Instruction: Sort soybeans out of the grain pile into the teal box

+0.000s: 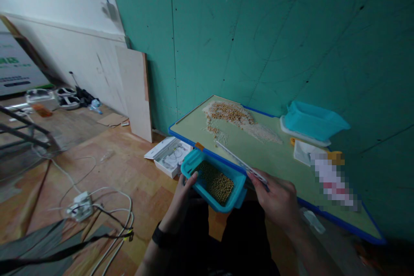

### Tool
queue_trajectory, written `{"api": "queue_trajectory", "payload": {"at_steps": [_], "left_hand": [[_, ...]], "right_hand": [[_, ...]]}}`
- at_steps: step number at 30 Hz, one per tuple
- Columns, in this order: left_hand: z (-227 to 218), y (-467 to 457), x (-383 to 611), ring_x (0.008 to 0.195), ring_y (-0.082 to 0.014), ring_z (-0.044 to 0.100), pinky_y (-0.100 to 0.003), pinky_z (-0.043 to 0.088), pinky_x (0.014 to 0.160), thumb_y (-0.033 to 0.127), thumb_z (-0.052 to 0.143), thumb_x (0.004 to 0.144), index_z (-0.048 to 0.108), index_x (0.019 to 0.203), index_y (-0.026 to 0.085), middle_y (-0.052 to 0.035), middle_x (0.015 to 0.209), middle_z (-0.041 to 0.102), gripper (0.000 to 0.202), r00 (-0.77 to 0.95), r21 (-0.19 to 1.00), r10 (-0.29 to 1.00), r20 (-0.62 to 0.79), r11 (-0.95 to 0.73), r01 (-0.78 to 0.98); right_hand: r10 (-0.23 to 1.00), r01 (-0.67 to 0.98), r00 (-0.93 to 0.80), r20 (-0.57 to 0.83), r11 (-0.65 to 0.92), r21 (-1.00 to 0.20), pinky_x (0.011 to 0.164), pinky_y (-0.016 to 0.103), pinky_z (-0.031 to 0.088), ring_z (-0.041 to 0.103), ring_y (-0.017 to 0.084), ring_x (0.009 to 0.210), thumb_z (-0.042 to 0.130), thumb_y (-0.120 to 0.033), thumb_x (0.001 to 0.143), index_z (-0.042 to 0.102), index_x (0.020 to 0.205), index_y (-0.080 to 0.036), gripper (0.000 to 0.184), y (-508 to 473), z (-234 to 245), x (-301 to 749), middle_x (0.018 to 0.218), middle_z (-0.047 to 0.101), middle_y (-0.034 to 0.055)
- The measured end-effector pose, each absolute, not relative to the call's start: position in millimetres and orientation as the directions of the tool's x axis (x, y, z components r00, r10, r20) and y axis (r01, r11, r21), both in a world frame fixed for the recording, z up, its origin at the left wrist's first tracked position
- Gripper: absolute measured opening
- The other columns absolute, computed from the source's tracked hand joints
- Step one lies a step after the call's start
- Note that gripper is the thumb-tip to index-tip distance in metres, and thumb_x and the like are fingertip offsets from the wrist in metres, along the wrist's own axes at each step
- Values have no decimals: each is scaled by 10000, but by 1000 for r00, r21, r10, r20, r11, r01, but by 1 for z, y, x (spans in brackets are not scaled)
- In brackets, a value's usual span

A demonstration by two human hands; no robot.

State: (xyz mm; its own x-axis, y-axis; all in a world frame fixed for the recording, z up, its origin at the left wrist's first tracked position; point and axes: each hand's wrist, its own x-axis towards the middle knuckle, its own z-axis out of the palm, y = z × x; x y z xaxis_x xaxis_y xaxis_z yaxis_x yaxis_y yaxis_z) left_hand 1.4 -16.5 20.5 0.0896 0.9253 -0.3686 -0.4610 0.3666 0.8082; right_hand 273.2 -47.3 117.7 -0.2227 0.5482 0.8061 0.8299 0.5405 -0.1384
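My left hand [180,202] grips the near left corner of a teal plastic box [238,189] partly filled with tan beans [216,183], holding it just below the table's front edge. My right hand [277,200] is closed on the near end of a long thin ruler-like strip [241,163], which lies slanted across the green tabletop [274,155] toward a pile of beans and rice grains [237,118] at the far left of the table.
A teal container on a white lid [312,121] and a white tray [304,152] sit at the table's right by the teal wall. On the wooden floor lie an open white box [168,155], a power strip with cables [80,207] and a leaning board [134,92].
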Motion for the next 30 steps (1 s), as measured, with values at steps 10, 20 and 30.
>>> {"api": "queue_trajectory", "payload": {"at_steps": [10, 20, 30], "left_hand": [[11, -9, 0, 1358, -489, 755, -623, 711, 987, 676, 946, 872, 492, 1715, 311, -227, 1568, 717, 1024, 116, 784, 896, -429, 433, -446], [15, -11, 2, 1308, -458, 768, -584, 716, 959, 661, 960, 869, 560, 1668, 329, -201, 1489, 757, 953, 95, 794, 901, -424, 420, -439], [20, -12, 3, 1343, -455, 745, -574, 710, 994, 641, 948, 894, 562, 1653, 308, -200, 1552, 714, 915, 98, 797, 904, -417, 415, -438]], "right_hand": [[605, 887, -297, 738, 461, -20, 657, 248, 620, 863, 194, 670, 605, -124, 1109, 907, 1091, -165, 305, -22, 115, 258, 947, 922, 88], [785, 986, -127, 607, 166, -8, 573, 303, 425, 805, 230, 591, 647, -163, 1049, 899, 938, -170, 275, 11, 121, 233, 679, 828, 98], [839, 992, 60, 540, 11, -127, 596, 338, 421, 812, 286, 641, 686, -202, 1037, 868, 795, -172, 304, 20, 134, 215, 731, 840, 173]]}}
